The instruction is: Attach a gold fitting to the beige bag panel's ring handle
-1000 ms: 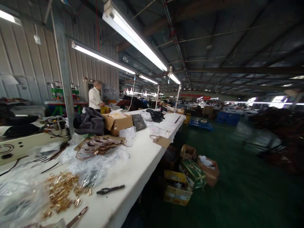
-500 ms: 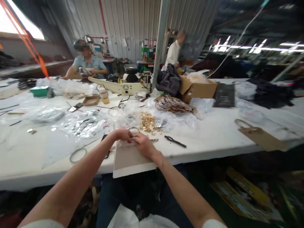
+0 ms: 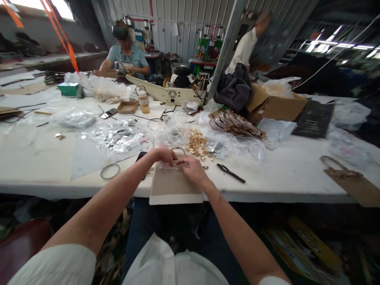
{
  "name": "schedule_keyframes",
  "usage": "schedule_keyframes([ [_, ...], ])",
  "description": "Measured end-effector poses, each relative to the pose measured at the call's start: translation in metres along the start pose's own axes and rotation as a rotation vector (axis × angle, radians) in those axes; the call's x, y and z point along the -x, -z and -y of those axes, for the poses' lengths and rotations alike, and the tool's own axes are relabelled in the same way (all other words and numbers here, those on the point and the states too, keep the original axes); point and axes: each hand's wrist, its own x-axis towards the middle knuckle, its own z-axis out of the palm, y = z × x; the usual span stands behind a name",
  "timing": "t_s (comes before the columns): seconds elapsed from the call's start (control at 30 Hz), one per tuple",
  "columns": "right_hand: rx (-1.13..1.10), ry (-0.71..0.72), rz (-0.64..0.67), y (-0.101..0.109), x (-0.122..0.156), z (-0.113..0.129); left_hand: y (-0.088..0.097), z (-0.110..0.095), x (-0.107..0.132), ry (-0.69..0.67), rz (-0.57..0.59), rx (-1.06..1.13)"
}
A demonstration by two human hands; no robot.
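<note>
A beige bag panel (image 3: 175,186) with a pale border lies at the table's front edge, slightly overhanging it. A thin handle loop (image 3: 179,150) rises behind its far edge. There my left hand (image 3: 166,156) is closed in a pinch, and my right hand (image 3: 193,170) pinches right beside it, with its wrist over the panel's right side. Something small and pale seems to be between the fingertips, too small to name. Partly behind my left forearm is a dark phone-like object (image 3: 140,157). A black pen-shaped tool (image 3: 231,173) lies to the right of my right hand.
Gold-coloured metal fittings (image 3: 196,141) are heaped beyond my hands, beside plastic bags holding silvery pieces (image 3: 117,134). A tape ring (image 3: 109,171) lies left, a handled tan panel (image 3: 347,182) right. Farther back stand a cardboard box (image 3: 282,107) and a bottle (image 3: 143,103). Two people are beyond.
The camera view has tilted and shifted, so the table sits differently in the picture. Both hands stay together at the panel's far edge, with the fingers slightly moved.
</note>
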Motion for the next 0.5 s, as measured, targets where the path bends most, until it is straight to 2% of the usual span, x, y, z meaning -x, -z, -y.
schedule_keyframes([
  [0.17,0.082,-0.022,0.067,-0.005,-0.005,-0.002,0.001,-0.001,-0.002,-0.006,-0.007,-0.019],
  [0.3,0.214,-0.005,0.052,-0.009,-0.008,0.000,0.003,-0.003,-0.002,-0.010,-0.014,-0.053],
  [0.5,0.254,0.009,0.033,-0.013,-0.007,0.002,0.003,-0.007,0.002,-0.009,-0.019,-0.083],
])
